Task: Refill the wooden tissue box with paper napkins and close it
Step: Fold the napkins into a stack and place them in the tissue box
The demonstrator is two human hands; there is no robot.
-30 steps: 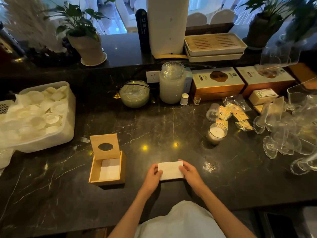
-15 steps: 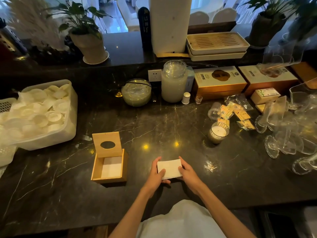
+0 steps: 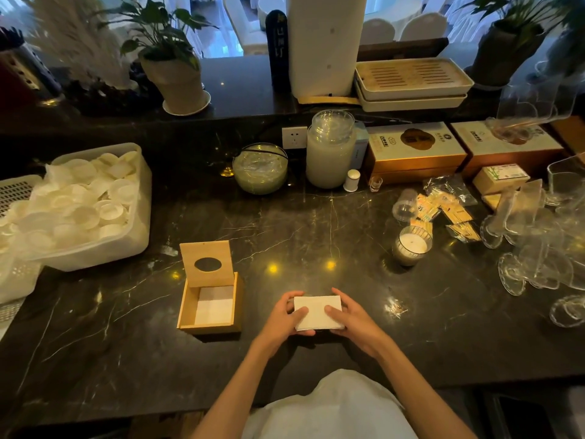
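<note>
in the head view, a person stands at a dark marble counter (image 3: 316, 223) and holds a white stack of napkins (image 3: 317, 313) in front of the body, low over the counter. the left hand (image 3: 281, 318) is closed on the stack's left end, thumb across the top, and the right hand (image 3: 354, 318) is closed on its right end, thumb likewise on top. whether the stack rests on the counter or is lifted just off it cannot be told from here.

the wooden box (image 3: 210, 307) sits just to the left of the hands, apart from them. its lid (image 3: 206, 263), with an oval slot in it, stands tipped up at the far edge, so the box is open. some white paper lies at the bottom, but the box looks far from full.

around it, well clear of the work, are a white tub of small cups (image 3: 79, 204) at the left, a candle in a ribbed glass (image 3: 411, 245) to the right, and a heap of clear glassware (image 3: 544, 242) at the far right.

judging by how things lie, the task is in its early middle: the box is opened and the napkins are gathered in hand, seemingly being squared up. still left are moving the stack leftward, lowering it into the box, and swinging the lid down shut.
</note>
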